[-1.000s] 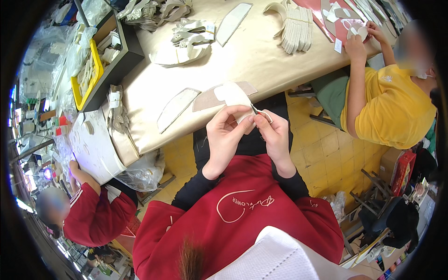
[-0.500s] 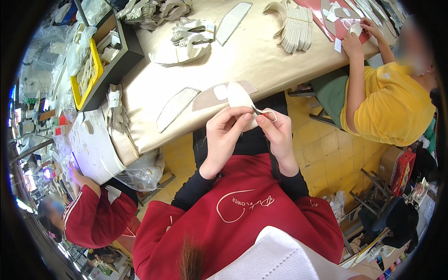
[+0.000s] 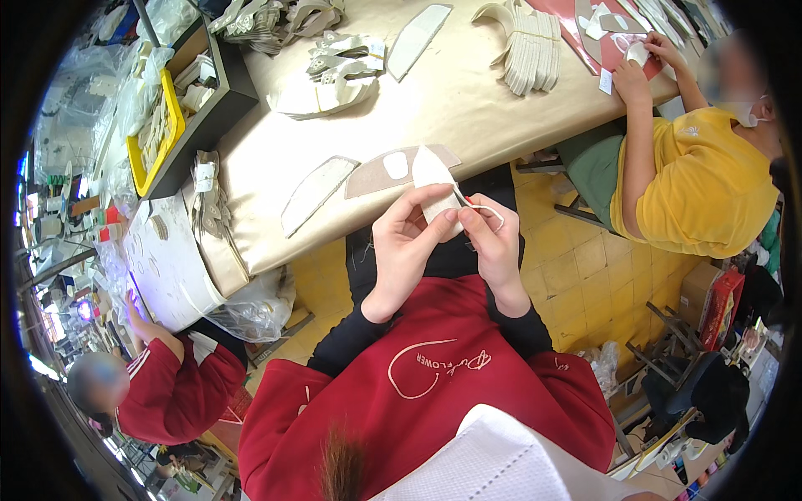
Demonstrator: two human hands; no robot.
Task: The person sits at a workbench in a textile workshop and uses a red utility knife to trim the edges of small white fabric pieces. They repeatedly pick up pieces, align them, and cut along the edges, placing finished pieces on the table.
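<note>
A cream-coloured flat cut piece (image 3: 431, 171) is pinched in my left hand (image 3: 403, 242), thumb in front and fingers behind. Its pointed upper end stands over the table edge. My right hand (image 3: 494, 242) is closed close beside it, fingertips at the piece's right edge. Between the right fingers shows a bit of a small red-handled tool (image 3: 470, 199) with a dark tip; the rest is hidden, so its kind is unclear. A thin white strip (image 3: 493, 214) loops out from the piece over the right fingers. Behind it lies a brownish curved panel (image 3: 368, 177) with a white oval patch (image 3: 395, 166).
Grey-white curved panels (image 3: 319, 194) lie on the paper-covered table (image 3: 276, 225). Bundled cut parts (image 3: 531, 52) stand farther back. A black box with a yellow tray (image 3: 177, 125) is at left. One person in yellow (image 3: 697, 184) works at right, another in red (image 3: 180, 388) at left.
The cream piece has turned slightly, and more of its lower part shows between my hands. The strip's loop has shifted right and down. The red tool is less visible.
</note>
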